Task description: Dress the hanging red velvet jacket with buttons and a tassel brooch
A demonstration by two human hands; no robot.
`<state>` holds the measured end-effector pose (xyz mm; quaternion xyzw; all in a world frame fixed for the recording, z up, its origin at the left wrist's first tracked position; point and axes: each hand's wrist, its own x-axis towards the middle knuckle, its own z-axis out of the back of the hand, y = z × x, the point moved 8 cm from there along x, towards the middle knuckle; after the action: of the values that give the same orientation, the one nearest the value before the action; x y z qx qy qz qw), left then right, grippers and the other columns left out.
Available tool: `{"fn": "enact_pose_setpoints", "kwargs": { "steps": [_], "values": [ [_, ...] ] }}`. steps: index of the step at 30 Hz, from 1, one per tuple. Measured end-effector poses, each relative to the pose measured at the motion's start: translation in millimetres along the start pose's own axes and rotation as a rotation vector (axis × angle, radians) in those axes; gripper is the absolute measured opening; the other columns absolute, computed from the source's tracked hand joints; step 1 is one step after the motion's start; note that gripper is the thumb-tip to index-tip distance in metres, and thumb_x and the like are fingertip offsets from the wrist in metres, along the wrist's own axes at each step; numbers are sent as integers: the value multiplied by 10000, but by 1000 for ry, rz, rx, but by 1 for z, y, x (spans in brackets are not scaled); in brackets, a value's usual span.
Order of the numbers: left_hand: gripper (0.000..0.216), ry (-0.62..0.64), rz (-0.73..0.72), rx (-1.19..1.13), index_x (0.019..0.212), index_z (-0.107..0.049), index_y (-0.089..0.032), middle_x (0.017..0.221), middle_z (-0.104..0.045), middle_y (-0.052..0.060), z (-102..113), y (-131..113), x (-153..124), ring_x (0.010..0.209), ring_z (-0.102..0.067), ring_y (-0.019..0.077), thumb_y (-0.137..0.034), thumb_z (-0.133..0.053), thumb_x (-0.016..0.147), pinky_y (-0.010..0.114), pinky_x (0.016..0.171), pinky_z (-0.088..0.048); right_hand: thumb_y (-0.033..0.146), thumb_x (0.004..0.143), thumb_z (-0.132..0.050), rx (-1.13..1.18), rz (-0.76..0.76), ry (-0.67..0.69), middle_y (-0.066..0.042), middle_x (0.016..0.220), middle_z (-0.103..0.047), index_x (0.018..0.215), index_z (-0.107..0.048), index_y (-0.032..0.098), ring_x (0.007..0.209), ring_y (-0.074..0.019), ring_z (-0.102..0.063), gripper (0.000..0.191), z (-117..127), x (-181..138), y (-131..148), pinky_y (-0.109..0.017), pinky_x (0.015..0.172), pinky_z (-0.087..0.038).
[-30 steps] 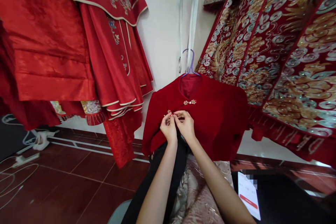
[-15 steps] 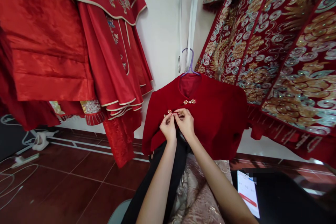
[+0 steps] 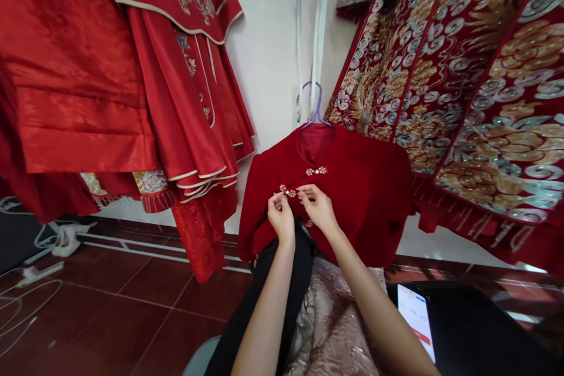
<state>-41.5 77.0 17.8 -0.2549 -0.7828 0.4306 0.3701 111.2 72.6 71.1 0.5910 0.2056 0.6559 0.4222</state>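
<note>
A red velvet jacket (image 3: 361,188) hangs in front of me on a purple hanger (image 3: 318,108), its front falling over my lap. Two beaded flower clasps decorate the front: an upper clasp (image 3: 316,171) at the neck, joined across the opening, and a middle clasp (image 3: 288,191) below it. Further down, a third beaded piece (image 3: 309,224) shows partly. My left hand (image 3: 281,215) is closed in a pinch at the left end of the middle clasp; its fingertips partly cover what they grip. Beside the clasp's right end, my right hand (image 3: 318,207) has bent, slightly parted fingers.
Red garments (image 3: 176,82) hang at left, and a heavily embroidered red-and-gold gown (image 3: 476,88) at right. A lit phone (image 3: 415,323) lies on a black surface at lower right. White cables and a power strip (image 3: 39,275) lie on the tiled floor at left.
My right hand has drawn slightly right, away from my left fingertips. More of the middle clasp and the lower beaded piece now show. My left hand stays nearly in place.
</note>
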Motion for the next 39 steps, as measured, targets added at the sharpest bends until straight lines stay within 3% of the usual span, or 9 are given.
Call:
{"fn": "enact_pose_setpoints", "kwargs": {
  "steps": [8, 12, 16, 21, 25, 28, 35, 39],
  "values": [
    [143, 92, 69, 498, 845, -675, -218, 969, -695, 91, 52, -2, 14, 1008, -616, 252, -188, -545, 794, 399, 954, -407, 331, 781, -586, -54, -195, 168, -52, 845, -721, 861, -663, 201, 750, -196, -687, 170, 42, -67, -58, -366, 735, -562],
    [197, 348, 149, 434, 738, -691, -216, 843, -723, 63, 52, 16, 19, 857, -657, 221, -184, -506, 799, 341, 869, -459, 306, 759, -611, -8, -207, 133, -76, 928, -714, 940, -649, 195, 849, -205, -686, 215, 36, -70, -67, -372, 757, -568],
    [126, 450, 124, 400, 820, -692, -195, 728, -689, 37, 48, 16, 16, 681, -635, 175, -194, -606, 728, 283, 712, -490, 284, 753, -603, 1, -198, 69, -99, 1034, -674, 1011, -597, 187, 903, -205, -667, 276, 22, -69, -70, -358, 723, -573],
    [256, 674, 81, 364, 864, -667, -170, 720, -633, 2, 32, 2, 2, 584, -570, 95, -167, -711, 612, 209, 587, -466, 264, 732, -589, 11, -205, 70, -42, 837, -647, 948, -566, 195, 758, -179, -647, 228, 10, -73, -71, -336, 676, -572],
    [424, 587, 168, 418, 885, -624, -160, 742, -612, -16, 39, 8, 2, 496, -513, 61, -205, -816, 509, 213, 528, -451, 258, 749, -580, -198, -94, -53, -76, 911, -617, 875, -603, 201, 831, -208, -619, 140, 20, -73, -56, -378, 745, -561],
    [507, 556, 208, 387, 952, -610, -159, 831, -625, 2, 40, 12, 0, 489, -514, 48, -202, -831, 498, 216, 526, -455, 283, 784, -579, -185, -65, -22, -61, 875, -627, 824, -597, 208, 807, -201, -623, 86, 17, -72, -48, -374, 753, -560],
    [313, 542, 228, 347, 780, -611, -145, 709, -590, -14, 36, 10, -2, 622, -551, 86, -48, -746, 515, 220, 625, -474, 382, 775, -642, -16, -167, 46, -26, 758, -669, 785, -596, 201, 703, -172, -652, 187, 14, -71, -43, -315, 678, -563],
    [357, 474, 273, 313, 835, -599, -139, 721, -590, -12, 39, 12, 0, 597, -536, 77, -19, -723, 522, 228, 626, -471, 374, 735, -667, -34, -186, 31, -28, 721, -668, 765, -605, 197, 666, -171, -637, 190, 20, -68, -39, -301, 629, -550]
  ]
}}
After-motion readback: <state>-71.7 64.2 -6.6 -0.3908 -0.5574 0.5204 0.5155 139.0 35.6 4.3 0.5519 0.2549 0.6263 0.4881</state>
